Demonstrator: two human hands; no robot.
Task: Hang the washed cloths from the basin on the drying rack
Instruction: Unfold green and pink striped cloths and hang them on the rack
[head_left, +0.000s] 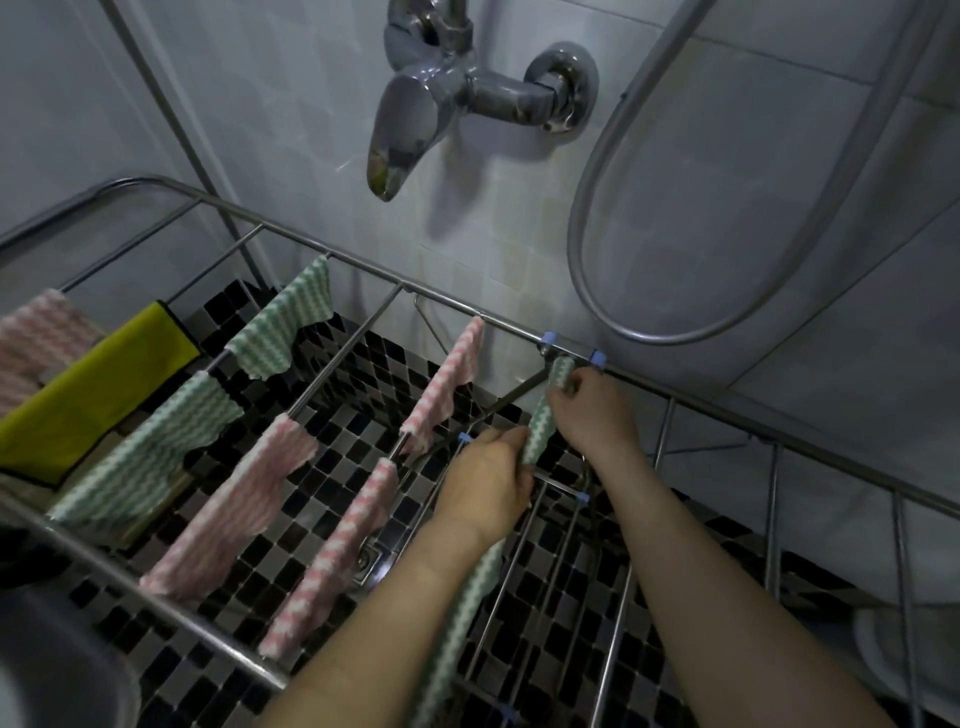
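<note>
Home bathroom: tiled walls, chrome shower mixer, hose, mosaic floor with drain.

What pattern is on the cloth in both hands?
Green and white zigzag stripes on the cloth, head view.

Dim, cool, flat indoor light. Chrome wall-mounted tap carries dull highlights, casts soft shadow down onto pale tiled wall. Strong wide-angle bending: steel drying rack rail curves. Overall softness; dark round basin rim at lower left blurred.
</note>
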